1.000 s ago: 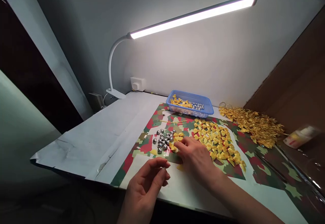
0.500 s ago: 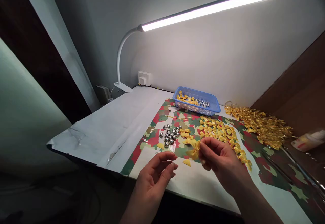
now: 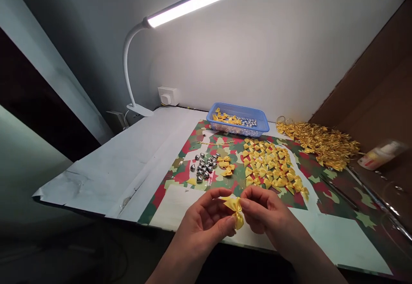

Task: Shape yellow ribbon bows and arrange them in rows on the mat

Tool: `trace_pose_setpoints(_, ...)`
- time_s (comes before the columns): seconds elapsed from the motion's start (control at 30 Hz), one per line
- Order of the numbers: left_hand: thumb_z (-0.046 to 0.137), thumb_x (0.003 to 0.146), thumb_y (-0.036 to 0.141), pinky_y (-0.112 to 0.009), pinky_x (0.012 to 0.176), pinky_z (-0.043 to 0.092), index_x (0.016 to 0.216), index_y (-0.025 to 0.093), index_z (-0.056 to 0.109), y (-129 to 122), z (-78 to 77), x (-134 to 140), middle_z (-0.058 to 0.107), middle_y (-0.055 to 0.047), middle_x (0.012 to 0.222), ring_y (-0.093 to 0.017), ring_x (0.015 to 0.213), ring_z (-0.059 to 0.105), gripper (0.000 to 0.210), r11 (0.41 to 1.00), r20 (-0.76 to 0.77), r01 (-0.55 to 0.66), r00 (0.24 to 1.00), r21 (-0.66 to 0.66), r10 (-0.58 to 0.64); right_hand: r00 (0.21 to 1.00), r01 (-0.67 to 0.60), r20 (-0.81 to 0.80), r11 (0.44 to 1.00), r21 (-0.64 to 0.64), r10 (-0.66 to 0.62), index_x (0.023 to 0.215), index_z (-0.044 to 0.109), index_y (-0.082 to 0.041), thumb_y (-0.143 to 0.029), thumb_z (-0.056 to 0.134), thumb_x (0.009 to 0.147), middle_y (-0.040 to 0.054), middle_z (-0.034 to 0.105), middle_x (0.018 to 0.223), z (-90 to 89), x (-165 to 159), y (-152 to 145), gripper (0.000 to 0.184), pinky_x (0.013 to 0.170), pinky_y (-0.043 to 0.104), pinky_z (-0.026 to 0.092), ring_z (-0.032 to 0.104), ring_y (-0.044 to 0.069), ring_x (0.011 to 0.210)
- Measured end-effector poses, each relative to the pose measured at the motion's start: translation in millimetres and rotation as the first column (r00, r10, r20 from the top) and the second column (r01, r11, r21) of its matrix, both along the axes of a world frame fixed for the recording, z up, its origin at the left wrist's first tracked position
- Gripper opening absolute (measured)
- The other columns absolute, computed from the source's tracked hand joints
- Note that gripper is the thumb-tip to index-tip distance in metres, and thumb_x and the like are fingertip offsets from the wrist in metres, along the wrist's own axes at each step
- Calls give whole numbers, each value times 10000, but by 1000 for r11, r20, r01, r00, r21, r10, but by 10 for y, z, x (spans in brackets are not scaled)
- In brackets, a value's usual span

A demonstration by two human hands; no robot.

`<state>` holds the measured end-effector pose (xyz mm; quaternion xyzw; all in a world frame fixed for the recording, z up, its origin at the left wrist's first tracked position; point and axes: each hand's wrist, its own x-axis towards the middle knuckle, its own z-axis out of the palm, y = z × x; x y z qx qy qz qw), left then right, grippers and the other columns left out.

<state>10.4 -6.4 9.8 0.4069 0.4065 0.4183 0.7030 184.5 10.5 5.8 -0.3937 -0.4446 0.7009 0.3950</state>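
Observation:
A shiny yellow ribbon bow [image 3: 237, 210] is held between my two hands, just above the table's front edge. My right hand [image 3: 270, 215] pinches it from the right with thumb and fingertips. From the left, my left hand [image 3: 204, 224] closes on its lower loop with the thumb, the other fingers curled behind. Beyond my hands lies a loose pile of small silver bells [image 3: 206, 167], with a few yellow bows [image 3: 226, 165] beside it. Many more yellow bows [image 3: 268, 164] are spread out to the right. A yellow ribbon scrap [image 3: 192, 181] lies near the bells.
At the back stands a blue basket [image 3: 265, 125] with yellow bows and silver bells inside. Gold cords [image 3: 322, 142] are heaped at the right, near a white bottle [image 3: 383, 154] and a dark thin tool [image 3: 339, 192]. A clip lamp [image 3: 126, 63] lights the table.
My left hand has moved right and closed on the bow, which my right hand was holding alone. The bow is now lower and turned. The view has shifted to the right.

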Motion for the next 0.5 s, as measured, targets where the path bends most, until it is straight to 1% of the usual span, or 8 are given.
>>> trace_pose_setpoints(0.13,692,866,194,-220,738,525,1136,272,592,-11,16,10,722,11,909,-157,892,663,298,1000,-35,14,999,0,-14,999,13,-40,1000,1,-13,821,587,-169,-455,638,892,-86,393,557,-17,25,-31,300,441,209,181,265,52,476)
trace_pose_setpoints(0.2,671,875,205,-246,745,537,1135,274,593,-25,4,20,731,2,906,-178,884,678,280,994,-121,6,993,105,6,999,29,-34,999,24,-28,958,611,-185,-476,614,907,-89,392,567,-12,43,-52,295,437,201,189,271,56,477)
trace_pose_setpoints(0.23,662,877,203,-262,748,544,1136,279,598,-31,-10,25,737,0,904,-185,857,689,277,980,-194,-12,980,197,51,999,25,-22,999,41,-24,1015,612,-194,-489,602,911,-88,403,572,-4,51,-61,313,432,197,198,280,55,470)
trace_pose_setpoints(0.3,647,872,164,-285,758,550,1138,298,624,-40,-48,37,752,2,904,-194,809,707,298,896,-341,-62,912,439,230,1000,4,25,996,88,-6,1010,627,-189,-512,568,924,-67,469,599,22,55,-79,340,434,194,258,343,54,461)
trace_pose_setpoints(0.37,641,853,92,-279,756,552,1117,321,669,-43,-85,48,768,14,883,-190,781,714,350,742,-390,-62,819,668,420,997,7,70,990,137,-17,906,646,-169,-533,534,933,-25,545,653,56,43,-98,381,468,202,356,451,72,502)
trace_pose_setpoints(0.43,635,838,36,-269,752,555,1090,332,709,-47,-103,59,789,15,877,-191,793,715,396,606,-362,-14,790,796,494,995,44,79,985,167,-58,834,650,-164,-520,561,919,1,583,697,83,21,-125,377,527,220,437,533,102,582)
trace_pose_setpoints(0.47,631,834,20,-270,752,559,1079,334,723,-53,-101,63,798,13,878,-193,792,714,408,563,-342,7,799,826,494,994,65,74,983,170,-79,823,652,-166,-501,593,905,0,588,701,90,10,-142,350,553,227,460,548,109,602)
trace_pose_setpoints(0.5,630,830,12,-275,759,562,1068,335,733,-61,-93,64,803,10,885,-197,796,715,413,544,-328,13,809,839,487,993,84,66,982,170,-96,826,653,-171,-477,625,890,-7,589,697,92,2,-160,314,572,234,474,556,112,607)
